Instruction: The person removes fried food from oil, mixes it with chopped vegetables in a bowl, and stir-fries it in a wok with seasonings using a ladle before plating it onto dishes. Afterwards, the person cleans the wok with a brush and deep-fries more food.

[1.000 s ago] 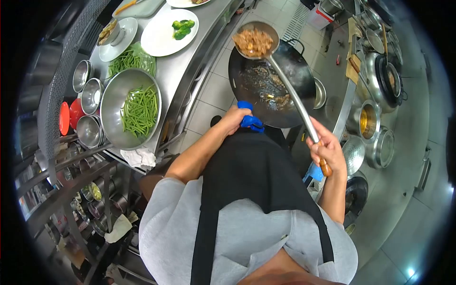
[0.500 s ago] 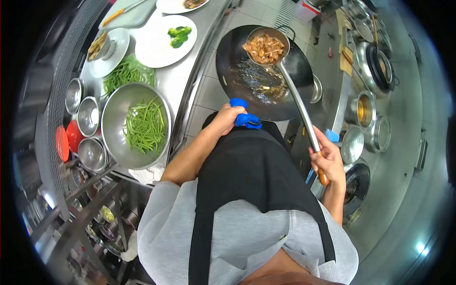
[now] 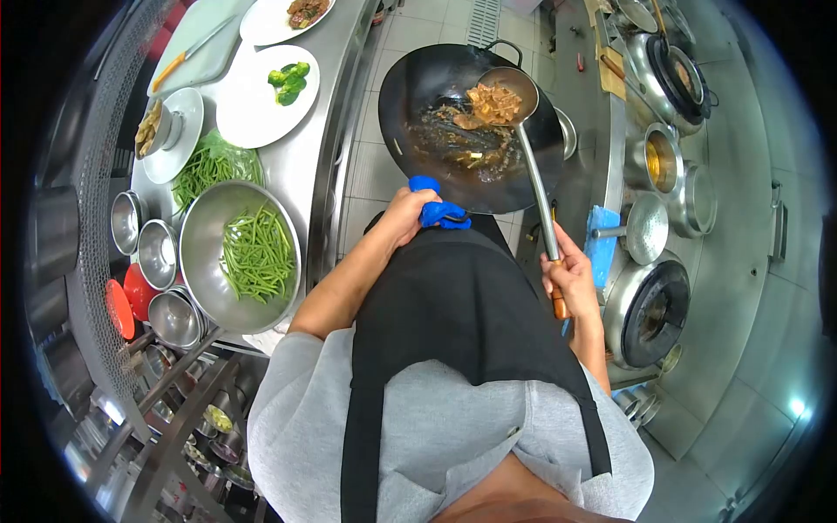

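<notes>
tiles (image 3: 370, 174) show between wok (image 3: 497, 190) and steel counter (image 3: 296, 166).

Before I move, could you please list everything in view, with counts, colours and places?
wok: 1, black, centre
ladle: 1, silver, at wok
food: uncountable, brown, ladle and wok
wok cloth: 1, blue, near rim
bowls: several, silver, left counter
beans: many, green, biggest bowl and bag
plates: 3, white, left counter
broccoli: several, green, plate
board: 1, pale, left
knife: 1, orange handle, on board
skimmer: 1, silver, right
others: uncounted, both sides
left hand: 1, bare, on cloth
right hand: 1, bare, ladle handle
</notes>
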Available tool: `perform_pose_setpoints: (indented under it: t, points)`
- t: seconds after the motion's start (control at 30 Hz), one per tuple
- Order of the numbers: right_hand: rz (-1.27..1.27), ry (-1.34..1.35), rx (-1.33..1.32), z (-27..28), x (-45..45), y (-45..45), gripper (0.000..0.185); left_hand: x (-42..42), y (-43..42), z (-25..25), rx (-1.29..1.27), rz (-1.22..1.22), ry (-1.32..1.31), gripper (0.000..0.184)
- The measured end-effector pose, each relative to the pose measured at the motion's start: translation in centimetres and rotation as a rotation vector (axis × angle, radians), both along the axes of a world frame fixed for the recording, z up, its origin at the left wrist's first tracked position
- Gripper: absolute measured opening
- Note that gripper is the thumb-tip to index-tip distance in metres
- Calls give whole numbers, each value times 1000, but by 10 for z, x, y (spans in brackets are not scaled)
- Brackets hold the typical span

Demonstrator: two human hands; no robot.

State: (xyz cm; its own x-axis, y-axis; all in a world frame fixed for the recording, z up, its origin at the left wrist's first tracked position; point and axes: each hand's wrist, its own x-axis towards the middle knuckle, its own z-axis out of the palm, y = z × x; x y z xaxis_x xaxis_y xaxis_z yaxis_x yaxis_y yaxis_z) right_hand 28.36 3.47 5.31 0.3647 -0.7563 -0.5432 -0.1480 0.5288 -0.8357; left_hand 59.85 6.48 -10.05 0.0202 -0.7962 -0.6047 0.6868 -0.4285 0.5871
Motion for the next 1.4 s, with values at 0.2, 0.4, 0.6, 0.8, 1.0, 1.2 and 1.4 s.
perform_pose_setpoints:
  t: [0.2,0.4,0.6,0.8,1.0,1.2,1.4]
  points:
    - [-9,-157,130,5,-1,-6,79,-1,-1,-5,26,-15,-5,16]
    - [210,-221,77,16,57,-25,83,1,-2,-13,24,-22,-13,15]
    - [503,-193,-83,28,151,-58,79,2,8,-12,-1,-9,-17,13]
    - [676,-25,-256,9,215,-75,80,-1,19,-14,17,58,-31,8]
    - [731,179,-597,-4,237,-82,75,3,27,-18,-20,27,-31,9]
    - [764,351,-731,1,257,-82,74,3,26,-11,-1,25,-14,10]
    - [755,346,-956,-12,265,-75,74,-1,26,-9,-15,41,26,14]
